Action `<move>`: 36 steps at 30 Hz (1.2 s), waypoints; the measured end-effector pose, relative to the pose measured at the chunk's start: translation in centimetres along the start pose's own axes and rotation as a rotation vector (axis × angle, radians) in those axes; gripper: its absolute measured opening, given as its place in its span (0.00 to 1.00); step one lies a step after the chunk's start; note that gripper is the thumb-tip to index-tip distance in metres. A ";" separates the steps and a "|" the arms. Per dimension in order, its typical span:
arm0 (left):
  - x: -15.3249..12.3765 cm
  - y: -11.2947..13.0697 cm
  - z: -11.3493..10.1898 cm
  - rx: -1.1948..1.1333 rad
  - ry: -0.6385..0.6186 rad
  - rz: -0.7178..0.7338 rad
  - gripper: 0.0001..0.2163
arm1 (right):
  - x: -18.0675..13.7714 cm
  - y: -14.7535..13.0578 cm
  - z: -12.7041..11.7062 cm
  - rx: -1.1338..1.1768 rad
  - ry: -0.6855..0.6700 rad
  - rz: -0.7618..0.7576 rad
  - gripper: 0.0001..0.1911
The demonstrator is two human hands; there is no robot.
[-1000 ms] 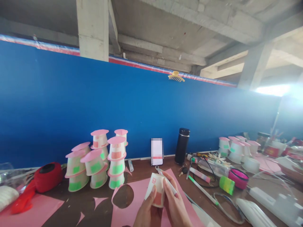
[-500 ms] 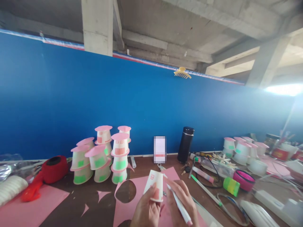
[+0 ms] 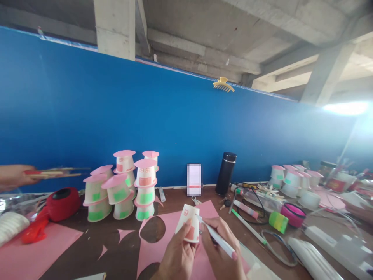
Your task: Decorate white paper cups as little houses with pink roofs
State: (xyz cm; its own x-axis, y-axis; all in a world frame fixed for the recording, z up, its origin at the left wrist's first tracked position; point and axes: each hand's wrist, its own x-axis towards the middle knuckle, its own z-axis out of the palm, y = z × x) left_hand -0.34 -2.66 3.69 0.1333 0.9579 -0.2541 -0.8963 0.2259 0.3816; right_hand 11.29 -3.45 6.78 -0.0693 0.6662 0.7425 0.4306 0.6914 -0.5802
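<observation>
My left hand grips an upturned white paper cup that bears a small red window and a red door patch. My right hand is closed on a white pen with a pink end, its tip touching the cup's side. Both hands hover over a pink paper sheet with a round hole cut in it. Small scissors lie just behind the cup.
Stacked cup houses with pink roofs stand at the left, more cup houses at the right. A black flask, a phone, markers, tape rolls and a red yarn ball crowd the table. Another person's hand holds sticks at far left.
My right hand has brought the pen tip back against the cup. Another person's hand with sticks has come in at the left edge. The view has tilted slightly.
</observation>
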 end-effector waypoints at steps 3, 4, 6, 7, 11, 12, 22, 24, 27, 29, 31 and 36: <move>-0.2 0.0 0.4 0.010 0.020 0.023 0.15 | 0.0 -0.2 0.0 0.002 -0.003 0.012 0.03; -0.3 0.0 0.5 0.014 0.027 0.033 0.16 | -0.1 -0.2 0.0 0.004 -0.002 0.020 0.02; -0.4 0.0 0.5 0.023 0.044 0.035 0.15 | -0.1 -0.3 0.0 0.002 -0.002 0.035 0.02; -0.4 0.0 0.5 0.023 0.048 0.032 0.15 | -0.1 -0.2 0.0 -0.004 -0.003 0.040 0.02; -0.4 0.1 0.5 0.002 0.049 0.023 0.14 | -0.2 0.0 0.0 -0.029 -0.003 0.038 0.03; -0.4 0.1 0.5 -0.002 0.050 0.021 0.14 | -0.2 0.1 0.1 -0.029 -0.005 0.034 0.03; -0.4 0.1 0.7 0.012 0.037 0.030 0.17 | 0.0 0.1 0.0 -0.071 -0.022 -0.001 0.02; -0.4 0.1 0.8 0.007 0.022 0.032 0.18 | 0.0 0.1 0.0 -0.078 -0.016 0.005 0.02; -0.5 0.1 0.7 -0.002 0.004 0.036 0.18 | -0.1 0.2 0.0 -0.082 -0.009 -0.002 0.02; -0.5 0.0 0.6 0.005 0.002 0.038 0.17 | -0.1 0.3 0.0 -0.085 -0.008 -0.012 0.03; -0.5 0.0 0.6 0.012 0.009 0.042 0.17 | -0.1 0.2 0.1 -0.086 -0.002 -0.017 0.02; -0.5 0.0 0.7 0.002 -0.007 0.036 0.17 | 0.0 0.0 0.0 -0.072 0.026 -0.032 0.02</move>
State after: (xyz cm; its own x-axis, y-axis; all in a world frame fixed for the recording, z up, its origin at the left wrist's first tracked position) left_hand -0.15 -3.04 4.45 0.1043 0.9666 -0.2343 -0.8996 0.1921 0.3921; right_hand 11.31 -3.46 6.75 -0.0612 0.6361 0.7691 0.4918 0.6898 -0.5314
